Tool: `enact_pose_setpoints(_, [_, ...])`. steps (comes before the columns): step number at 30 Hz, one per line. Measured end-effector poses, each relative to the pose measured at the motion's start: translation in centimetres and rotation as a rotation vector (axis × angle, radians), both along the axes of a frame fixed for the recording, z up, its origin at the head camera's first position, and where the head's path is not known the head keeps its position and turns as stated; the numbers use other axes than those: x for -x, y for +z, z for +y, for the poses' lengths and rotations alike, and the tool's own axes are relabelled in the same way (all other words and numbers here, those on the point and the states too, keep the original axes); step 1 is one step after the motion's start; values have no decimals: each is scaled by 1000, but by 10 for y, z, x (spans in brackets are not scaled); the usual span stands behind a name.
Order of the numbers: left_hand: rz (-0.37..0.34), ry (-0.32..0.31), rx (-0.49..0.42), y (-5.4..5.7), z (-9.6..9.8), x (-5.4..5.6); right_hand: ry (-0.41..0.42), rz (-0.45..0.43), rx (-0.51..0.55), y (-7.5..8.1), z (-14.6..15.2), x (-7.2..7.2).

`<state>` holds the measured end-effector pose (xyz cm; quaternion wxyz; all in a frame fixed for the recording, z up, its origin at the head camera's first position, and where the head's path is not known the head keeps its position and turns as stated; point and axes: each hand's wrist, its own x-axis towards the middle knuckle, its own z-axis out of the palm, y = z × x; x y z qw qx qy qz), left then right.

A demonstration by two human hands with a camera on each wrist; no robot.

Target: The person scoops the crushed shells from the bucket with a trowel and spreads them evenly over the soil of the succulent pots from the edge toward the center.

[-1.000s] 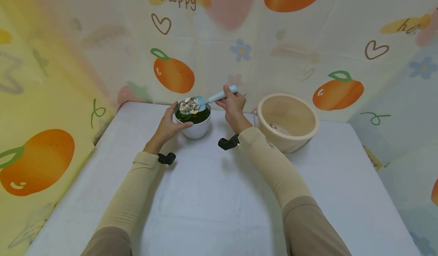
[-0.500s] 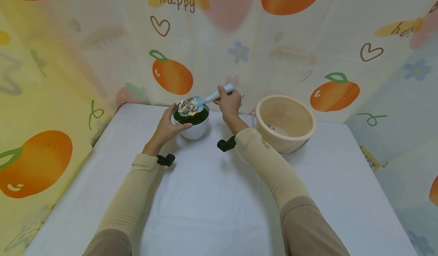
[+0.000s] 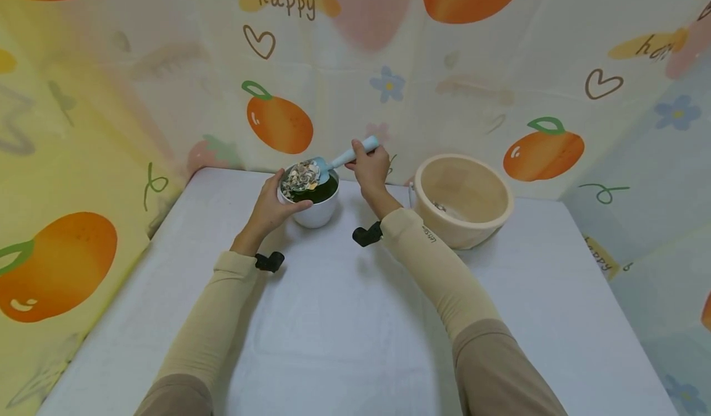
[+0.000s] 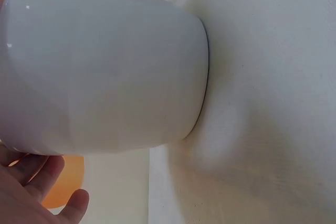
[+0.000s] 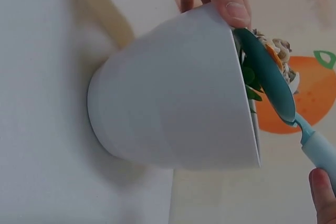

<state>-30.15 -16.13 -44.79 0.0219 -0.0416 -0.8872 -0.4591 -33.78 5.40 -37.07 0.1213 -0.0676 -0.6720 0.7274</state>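
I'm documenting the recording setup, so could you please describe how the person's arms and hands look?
The left hand and right hand are bare, without gloves. Each forearm wears a fitted cream sleeve, with a grey-brown sleeve higher up. Small dark lettering marks the right cream one. A small black device shows at each wrist.

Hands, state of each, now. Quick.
Left hand: holding the pot near its rim.
Right hand: holding the scoop by its handle.
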Motion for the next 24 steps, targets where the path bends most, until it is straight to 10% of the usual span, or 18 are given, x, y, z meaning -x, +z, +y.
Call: enact_pose_setpoints(24, [34, 20, 95, 1, 3, -6, 68, 4, 44, -2, -14, 0])
